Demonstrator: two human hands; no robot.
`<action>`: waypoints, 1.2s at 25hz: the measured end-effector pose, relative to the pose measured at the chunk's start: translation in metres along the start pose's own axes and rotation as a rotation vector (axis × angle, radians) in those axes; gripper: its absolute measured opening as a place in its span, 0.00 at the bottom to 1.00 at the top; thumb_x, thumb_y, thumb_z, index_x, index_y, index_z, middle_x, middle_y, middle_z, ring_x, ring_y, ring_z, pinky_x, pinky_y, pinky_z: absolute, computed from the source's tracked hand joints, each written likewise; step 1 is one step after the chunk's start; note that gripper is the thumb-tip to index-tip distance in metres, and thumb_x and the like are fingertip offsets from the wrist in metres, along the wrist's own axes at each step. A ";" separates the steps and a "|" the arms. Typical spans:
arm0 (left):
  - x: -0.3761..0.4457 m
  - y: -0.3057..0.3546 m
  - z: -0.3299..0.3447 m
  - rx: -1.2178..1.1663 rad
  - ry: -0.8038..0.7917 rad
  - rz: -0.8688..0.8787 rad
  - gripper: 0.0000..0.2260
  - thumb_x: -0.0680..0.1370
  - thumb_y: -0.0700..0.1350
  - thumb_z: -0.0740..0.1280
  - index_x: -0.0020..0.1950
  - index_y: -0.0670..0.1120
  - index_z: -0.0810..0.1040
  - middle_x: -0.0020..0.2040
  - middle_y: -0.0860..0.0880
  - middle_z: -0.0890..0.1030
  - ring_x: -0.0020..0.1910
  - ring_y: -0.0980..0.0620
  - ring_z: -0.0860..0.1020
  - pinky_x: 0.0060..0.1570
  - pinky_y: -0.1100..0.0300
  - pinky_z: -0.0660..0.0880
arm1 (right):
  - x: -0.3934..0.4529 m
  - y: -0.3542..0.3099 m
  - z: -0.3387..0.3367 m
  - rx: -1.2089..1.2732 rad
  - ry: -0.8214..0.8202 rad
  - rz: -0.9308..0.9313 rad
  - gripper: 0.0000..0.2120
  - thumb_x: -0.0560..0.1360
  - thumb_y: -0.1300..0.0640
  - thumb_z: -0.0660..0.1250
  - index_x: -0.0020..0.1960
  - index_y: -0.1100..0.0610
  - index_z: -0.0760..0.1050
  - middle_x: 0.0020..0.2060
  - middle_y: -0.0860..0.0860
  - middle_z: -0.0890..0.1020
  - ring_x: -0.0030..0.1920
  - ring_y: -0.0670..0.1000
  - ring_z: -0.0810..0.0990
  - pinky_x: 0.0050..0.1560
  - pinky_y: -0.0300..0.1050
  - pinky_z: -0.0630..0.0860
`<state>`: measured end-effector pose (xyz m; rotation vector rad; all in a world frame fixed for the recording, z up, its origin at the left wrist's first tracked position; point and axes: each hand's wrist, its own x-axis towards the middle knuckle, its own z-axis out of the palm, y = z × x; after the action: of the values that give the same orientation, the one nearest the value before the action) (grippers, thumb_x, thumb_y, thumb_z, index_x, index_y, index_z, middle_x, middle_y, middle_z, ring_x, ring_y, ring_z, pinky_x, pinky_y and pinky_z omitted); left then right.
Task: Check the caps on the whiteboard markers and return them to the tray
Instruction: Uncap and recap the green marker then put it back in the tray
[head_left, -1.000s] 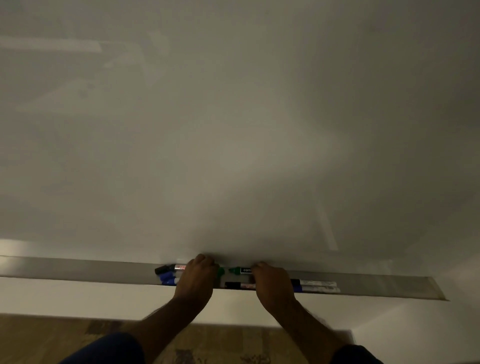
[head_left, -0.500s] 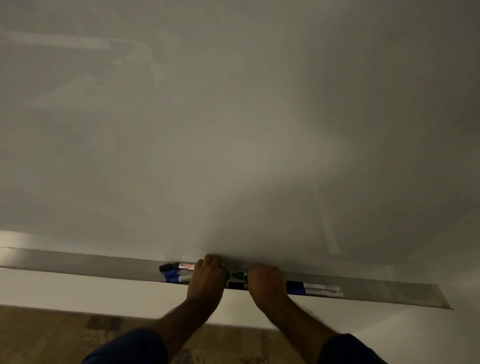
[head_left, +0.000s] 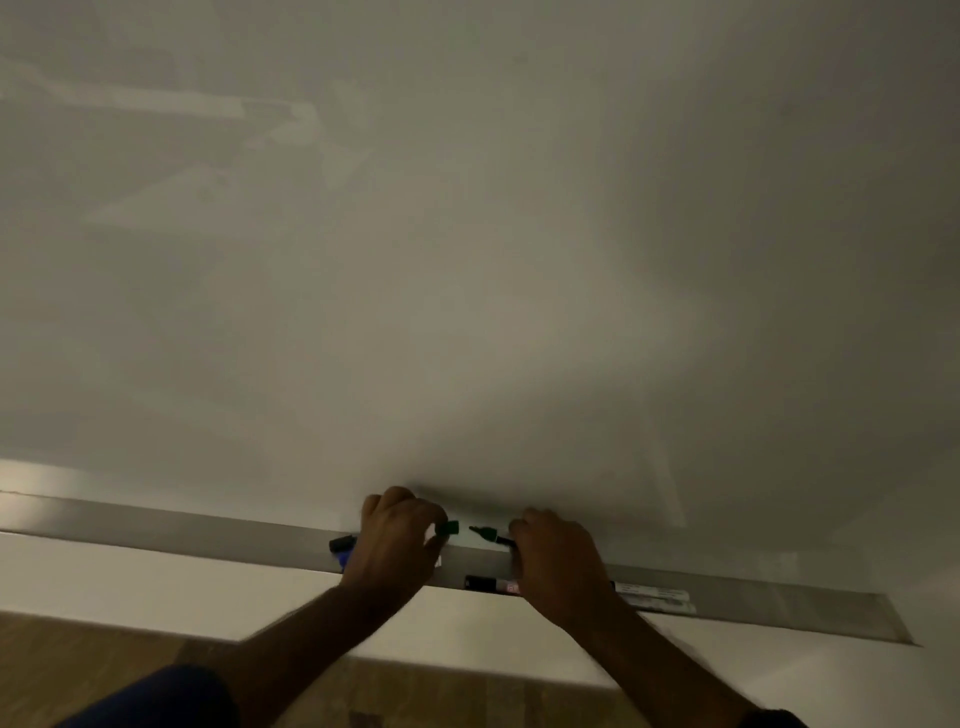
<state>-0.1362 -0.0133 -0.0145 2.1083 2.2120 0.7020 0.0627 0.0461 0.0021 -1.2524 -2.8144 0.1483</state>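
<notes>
A long metal tray (head_left: 182, 532) runs along the foot of the whiteboard (head_left: 467, 260). Just above the tray, my left hand (head_left: 395, 540) grips a green cap (head_left: 448, 528). My right hand (head_left: 558, 558) holds the green marker (head_left: 491, 535), whose bare tip points left at the cap across a small gap. A black-capped marker (head_left: 488, 583) lies in the tray under my right hand. Black-capped (head_left: 342, 544) and blue-capped (head_left: 344, 560) markers stick out left of my left hand. Another marker (head_left: 654, 595) lies to the right.
White wall shows under the tray, and a wooden floor (head_left: 104, 660) lies below that. The tray ends at the right (head_left: 893, 623). My dark blue sleeve (head_left: 166, 699) shows at the bottom left.
The green cap has come off the marker: my hands have moved slightly apart, the cap in the left and the marker body in the right. The view shifted a little.
</notes>
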 end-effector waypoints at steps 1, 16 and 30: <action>0.006 0.000 -0.017 -0.038 0.028 0.014 0.06 0.70 0.47 0.73 0.45 0.55 0.79 0.46 0.57 0.83 0.48 0.54 0.74 0.46 0.58 0.63 | -0.002 -0.001 -0.017 -0.017 0.088 -0.034 0.06 0.73 0.55 0.65 0.47 0.57 0.76 0.45 0.54 0.79 0.47 0.56 0.77 0.43 0.49 0.72; 0.045 0.080 -0.231 -0.375 0.371 0.263 0.11 0.66 0.41 0.78 0.44 0.53 0.82 0.39 0.64 0.79 0.39 0.63 0.77 0.33 0.75 0.69 | -0.040 -0.017 -0.233 0.174 0.629 -0.241 0.11 0.78 0.54 0.63 0.60 0.52 0.76 0.41 0.50 0.80 0.36 0.51 0.77 0.36 0.50 0.76; 0.024 0.110 -0.294 -0.397 0.443 0.362 0.11 0.68 0.43 0.75 0.50 0.52 0.84 0.43 0.63 0.81 0.40 0.59 0.78 0.41 0.72 0.72 | -0.075 -0.040 -0.290 0.052 0.750 -0.341 0.13 0.78 0.49 0.59 0.59 0.49 0.77 0.39 0.48 0.78 0.34 0.50 0.74 0.33 0.48 0.73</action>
<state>-0.1238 -0.0827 0.2927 2.3114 1.6362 1.6139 0.1104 -0.0178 0.2940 -0.6076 -2.2787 -0.2189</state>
